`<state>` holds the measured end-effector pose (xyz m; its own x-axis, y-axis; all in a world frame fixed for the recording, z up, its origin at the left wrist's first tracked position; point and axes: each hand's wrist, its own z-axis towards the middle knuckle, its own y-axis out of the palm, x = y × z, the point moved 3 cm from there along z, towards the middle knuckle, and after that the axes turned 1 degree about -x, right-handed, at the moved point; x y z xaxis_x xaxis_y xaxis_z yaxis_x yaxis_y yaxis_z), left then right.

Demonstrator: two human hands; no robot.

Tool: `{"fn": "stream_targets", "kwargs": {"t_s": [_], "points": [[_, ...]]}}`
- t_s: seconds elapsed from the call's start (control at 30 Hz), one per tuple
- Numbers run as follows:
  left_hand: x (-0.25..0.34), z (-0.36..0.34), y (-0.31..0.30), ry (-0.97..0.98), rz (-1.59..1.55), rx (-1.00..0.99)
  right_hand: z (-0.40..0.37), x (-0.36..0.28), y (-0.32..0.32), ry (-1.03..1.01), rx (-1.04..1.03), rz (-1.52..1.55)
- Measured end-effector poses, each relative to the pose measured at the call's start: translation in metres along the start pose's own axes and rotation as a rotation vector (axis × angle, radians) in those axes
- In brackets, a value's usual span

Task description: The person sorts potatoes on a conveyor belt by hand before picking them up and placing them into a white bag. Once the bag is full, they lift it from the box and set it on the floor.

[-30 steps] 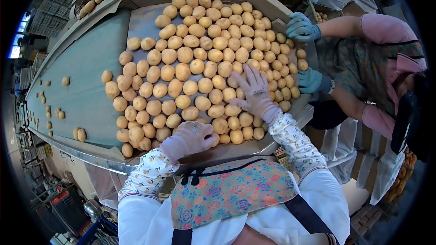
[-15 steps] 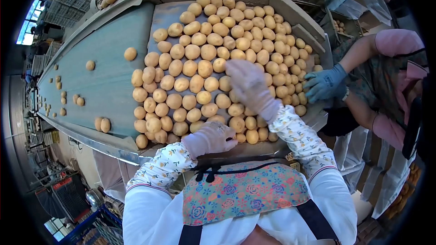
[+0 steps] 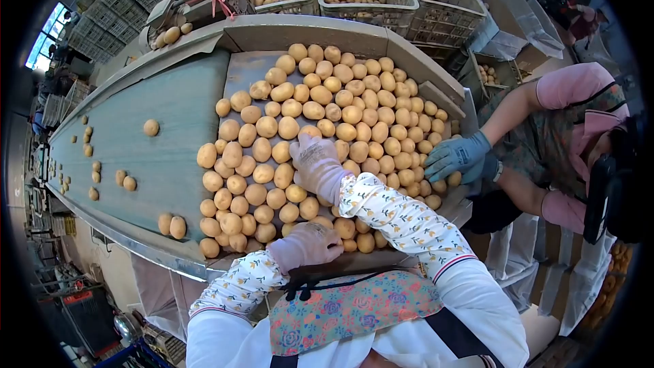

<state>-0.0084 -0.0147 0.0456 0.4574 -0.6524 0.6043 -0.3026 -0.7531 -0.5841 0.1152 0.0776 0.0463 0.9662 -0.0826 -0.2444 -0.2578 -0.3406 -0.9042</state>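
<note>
Many potatoes (image 3: pixel 255 194) lie crowded on a grey sorting surface (image 3: pixel 240 68). My left hand (image 3: pixel 308 244), in a pale glove, rests at the near edge against potatoes, its fingers curled; what they hold, if anything, is hidden. Over the middle of the pile is my right hand (image 3: pixel 317 163), also gloved, with its fingertips on a potato (image 3: pixel 310 131). That potato is partly covered by the fingers, and the palm hides others below.
A green conveyor belt (image 3: pixel 146 170) with scattered potatoes runs off to the left. At the right, a co-worker's blue-gloved hands (image 3: pixel 456 158) touch potatoes. Plastic crates (image 3: pixel 368 8) of potatoes stand behind the raised metal rim (image 3: pixel 306 33).
My right hand has moved left across the pile. My left hand stays near the front edge. The view has tilted up, showing more crates, and potatoes on the belt have shifted.
</note>
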Motion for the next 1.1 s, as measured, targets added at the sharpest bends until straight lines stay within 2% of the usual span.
{"fn": "stream_targets", "kwargs": {"t_s": [0.17, 0.2, 0.27, 0.3, 0.37, 0.4, 0.43, 0.5, 0.57, 0.6, 0.63, 0.67, 0.73, 0.8, 0.87, 0.97, 1.0, 1.1], "points": [[0.005, -0.002, -0.006, -0.010, 0.016, -0.013, -0.019, 0.022, 0.021, -0.107, 0.364, 0.266], [0.006, -0.002, -0.006, -0.018, 0.019, -0.012, -0.029, 0.024, 0.020, -0.200, 0.517, 0.361], [-0.004, -0.001, 0.005, 0.059, 0.037, 0.087, -0.073, -0.004, -0.040, -0.450, 0.797, 0.427], [-0.006, -0.002, 0.013, 0.091, 0.040, 0.130, -0.098, -0.019, -0.082, -0.602, 1.094, 0.421], [0.002, 0.000, -0.001, 0.073, 0.034, 0.098, -0.107, -0.039, -0.142, -0.701, 1.409, 0.426], [0.005, 0.000, -0.005, 0.063, 0.036, 0.076, -0.086, -0.030, -0.155, -0.634, 1.403, 0.395], [0.002, -0.002, -0.002, 0.089, -0.001, 0.136, -0.065, -0.021, -0.170, -0.568, 1.395, 0.363], [0.004, -0.003, -0.015, 0.001, 0.037, 0.037, -0.020, 0.018, -0.193, -0.408, 1.331, 0.202], [-0.006, -0.003, -0.022, -0.119, 0.087, 0.048, 0.008, 0.044, -0.207, -0.276, 1.257, 0.023], [-0.009, -0.003, -0.018, -0.184, 0.088, 0.058, -0.010, 0.035, -0.189, -0.471, 1.333, 0.004], [-0.008, -0.003, -0.015, -0.190, 0.084, 0.068, -0.016, 0.036, -0.165, -0.530, 1.134, 0.044], [-0.008, -0.004, -0.016, -0.198, 0.084, 0.074, -0.014, 0.044, -0.136, -0.486, 0.910, 0.082], [-0.008, -0.006, -0.016, -0.222, 0.094, 0.079, -0.001, 0.077, -0.059, -0.174, 0.621, 0.455], [-0.008, -0.003, -0.012, -0.213, 0.115, 0.046, -0.024, 0.075, 0.026, -0.020, 0.856, 0.026], [-0.007, -0.003, -0.015, -0.175, 0.130, 0.064, -0.084, 0.042, 0.040, -0.160, 0.658, 0.105], [-0.001, -0.002, -0.017, -0.155, 0.135, 0.072, -0.109, 0.044, 0.047, -0.287, 0.498, 0.186], [-0.004, 0.000, -0.014, -0.154, 0.119, 0.074, -0.105, 0.060, 0.045, -0.339, 0.557, 0.197], [-0.002, -0.001, -0.017, -0.143, 0.090, 0.076, -0.093, 0.091, 0.026, -0.167, 0.744, 0.204]]}}
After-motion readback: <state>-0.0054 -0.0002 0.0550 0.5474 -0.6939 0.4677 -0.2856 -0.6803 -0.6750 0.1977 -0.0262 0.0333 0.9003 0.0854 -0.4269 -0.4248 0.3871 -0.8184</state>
